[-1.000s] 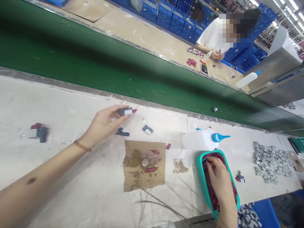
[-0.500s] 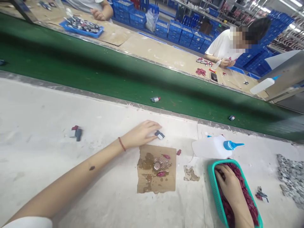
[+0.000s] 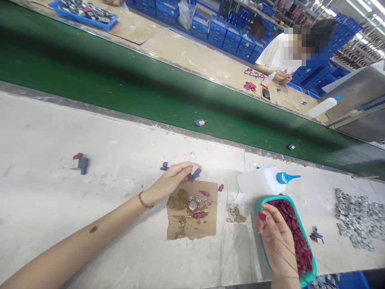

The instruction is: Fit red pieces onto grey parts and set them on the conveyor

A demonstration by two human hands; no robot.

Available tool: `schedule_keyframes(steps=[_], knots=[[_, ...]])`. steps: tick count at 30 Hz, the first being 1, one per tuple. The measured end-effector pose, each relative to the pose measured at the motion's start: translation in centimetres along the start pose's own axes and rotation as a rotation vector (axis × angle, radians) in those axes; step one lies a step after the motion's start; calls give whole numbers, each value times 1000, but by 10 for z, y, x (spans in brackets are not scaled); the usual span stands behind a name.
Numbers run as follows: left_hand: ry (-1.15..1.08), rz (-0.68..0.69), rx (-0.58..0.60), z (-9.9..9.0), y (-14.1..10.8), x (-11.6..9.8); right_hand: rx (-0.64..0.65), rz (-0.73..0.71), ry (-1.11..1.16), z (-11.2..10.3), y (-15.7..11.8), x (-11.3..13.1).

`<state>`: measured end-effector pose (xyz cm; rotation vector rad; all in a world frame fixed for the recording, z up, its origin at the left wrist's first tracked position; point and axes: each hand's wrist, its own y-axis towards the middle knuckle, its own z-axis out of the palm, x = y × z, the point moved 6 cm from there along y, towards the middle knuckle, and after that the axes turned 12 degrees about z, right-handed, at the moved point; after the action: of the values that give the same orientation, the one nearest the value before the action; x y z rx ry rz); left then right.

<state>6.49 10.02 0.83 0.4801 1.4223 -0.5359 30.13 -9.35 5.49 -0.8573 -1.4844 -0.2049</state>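
Between the fingers of my left hand (image 3: 177,176) is a dark blue and white piece (image 3: 195,173), just above the top edge of a wet brown cardboard square (image 3: 177,230). On that cardboard lie a round metal cap (image 3: 192,206) and red pieces (image 3: 198,215). My right hand (image 3: 278,239) is raised over the left side of a green basket (image 3: 313,267) of red pieces, pinching a small red piece (image 3: 262,216). Another dark blue piece (image 3: 164,165) lies just behind my left hand.
A white glue bottle (image 3: 261,180) with a blue nozzle lies behind the basket. Grey pieces (image 3: 357,218) are heaped at the right. Beyond the table runs a green belt (image 3: 135,92) bearing small assembled parts. A person (image 3: 278,52) works across it.
My right hand has come up out of the basket with a red piece. My left hand has lifted the blue and white piece from the table. The view has shifted slightly.
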Motion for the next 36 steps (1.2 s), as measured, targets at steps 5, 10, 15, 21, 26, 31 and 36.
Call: schedule_keyframes(steps=[5, 10, 15, 21, 26, 31, 36], knots=[[-381, -266, -82, 5, -40, 11, 87, 1, -130, 67, 6, -12], [-343, -165, -91, -1, -54, 14, 235, -126, -404, 123, 3, -22], [-311, -57, -131, -2, -58, 17, 373, -432, -653, 154, -8, -20], [-287, -41, -156, -3, -62, 25, 351, -696, -862, 164, -16, -15], [-184, -33, -140, -3, -66, 29, 360, -638, -858, 166, -12, -17], [101, 69, -58, -1, -69, 17, 346, -261, -544, 156, -1, -22], [298, 224, -30, 1, -70, 9, 242, -132, -250, 153, -3, -11]])
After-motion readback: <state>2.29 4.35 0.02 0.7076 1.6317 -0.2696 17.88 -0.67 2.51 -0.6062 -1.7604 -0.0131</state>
